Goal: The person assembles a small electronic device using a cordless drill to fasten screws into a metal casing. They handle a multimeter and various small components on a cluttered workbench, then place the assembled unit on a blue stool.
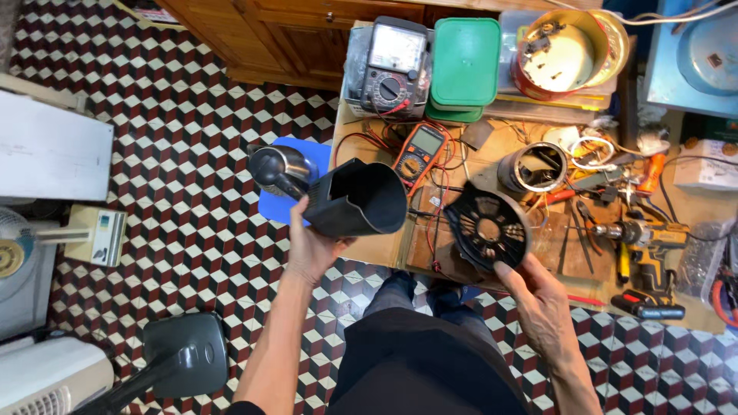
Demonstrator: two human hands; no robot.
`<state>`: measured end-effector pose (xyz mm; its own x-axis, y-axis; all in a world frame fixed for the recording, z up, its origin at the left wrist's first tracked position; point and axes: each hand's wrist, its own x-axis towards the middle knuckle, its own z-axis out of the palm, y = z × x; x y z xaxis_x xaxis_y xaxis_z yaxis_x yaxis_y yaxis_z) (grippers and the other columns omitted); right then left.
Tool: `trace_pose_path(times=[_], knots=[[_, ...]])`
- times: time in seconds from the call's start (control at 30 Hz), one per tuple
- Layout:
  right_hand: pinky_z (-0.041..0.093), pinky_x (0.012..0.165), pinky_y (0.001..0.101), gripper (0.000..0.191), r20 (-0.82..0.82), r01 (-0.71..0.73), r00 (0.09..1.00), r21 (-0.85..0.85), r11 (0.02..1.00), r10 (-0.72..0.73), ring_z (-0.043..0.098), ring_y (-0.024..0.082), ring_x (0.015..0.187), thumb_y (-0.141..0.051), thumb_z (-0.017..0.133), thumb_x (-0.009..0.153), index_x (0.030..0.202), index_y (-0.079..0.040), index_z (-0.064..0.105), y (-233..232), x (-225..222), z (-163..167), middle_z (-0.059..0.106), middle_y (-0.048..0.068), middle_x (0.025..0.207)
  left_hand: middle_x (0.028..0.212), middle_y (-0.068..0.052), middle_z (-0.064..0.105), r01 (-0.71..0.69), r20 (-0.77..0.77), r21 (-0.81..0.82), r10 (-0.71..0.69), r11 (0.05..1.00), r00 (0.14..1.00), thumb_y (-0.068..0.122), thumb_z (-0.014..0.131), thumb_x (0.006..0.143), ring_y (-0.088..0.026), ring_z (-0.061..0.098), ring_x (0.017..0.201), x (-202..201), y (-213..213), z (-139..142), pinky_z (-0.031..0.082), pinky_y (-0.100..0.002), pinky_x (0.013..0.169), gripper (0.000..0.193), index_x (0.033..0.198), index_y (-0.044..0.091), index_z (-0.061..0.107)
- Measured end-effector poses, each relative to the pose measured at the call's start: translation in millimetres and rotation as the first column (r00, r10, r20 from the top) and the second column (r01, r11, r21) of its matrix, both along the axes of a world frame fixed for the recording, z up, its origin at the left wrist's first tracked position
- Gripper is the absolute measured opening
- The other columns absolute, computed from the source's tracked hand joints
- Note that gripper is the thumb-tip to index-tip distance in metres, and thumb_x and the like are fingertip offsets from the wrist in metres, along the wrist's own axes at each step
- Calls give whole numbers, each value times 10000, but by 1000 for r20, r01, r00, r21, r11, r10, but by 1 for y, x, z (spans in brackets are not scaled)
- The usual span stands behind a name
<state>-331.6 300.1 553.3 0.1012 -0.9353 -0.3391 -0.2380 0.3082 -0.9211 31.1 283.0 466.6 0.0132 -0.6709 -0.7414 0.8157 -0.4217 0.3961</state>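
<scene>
Palm-up left hand point(311, 250) grips black housing point(357, 198); right hand point(538, 300) pinches vented disc point(487, 228)

Home repair workshop, cluttered wooden workbench point(384, 250), multimeters point(419, 154), cordless drill point(642, 238), loose wires, patterned tile floor point(192, 115)

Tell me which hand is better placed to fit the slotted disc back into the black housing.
Probably the right hand: it holds the slotted disc beside the black housing, whose open mouth faces it; the left hand grips that housing.
</scene>
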Motion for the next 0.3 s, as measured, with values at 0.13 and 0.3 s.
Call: trace_pose_path(times=[0.13, 0.3], knots=[[497, 652, 387, 347, -287, -149, 941, 117, 982, 177, 572, 225, 747, -183, 660, 979, 1295, -43, 689, -5, 15, 38, 680, 151, 889, 1314, -105, 667, 176, -172, -60, -184, 982, 968, 685, 564, 777, -322, 637, 1148, -31, -1, -4, 460, -475, 1004, 785, 1339, 139, 599], [581, 771, 400, 395, -526, -479, 782, -168, 861, 333, 725, 301, 900, -213, 624, 941, 1309, -72, 594, -9, 36, 70, 732, 131, 1076, 1386, -92, 611, 343, -275, -148, -372, 928, 887, 705, 580, 837, -306, 571, 1254, -67, -4, -26, 434, -528, 1077, 831, 1419, 113, 542]])
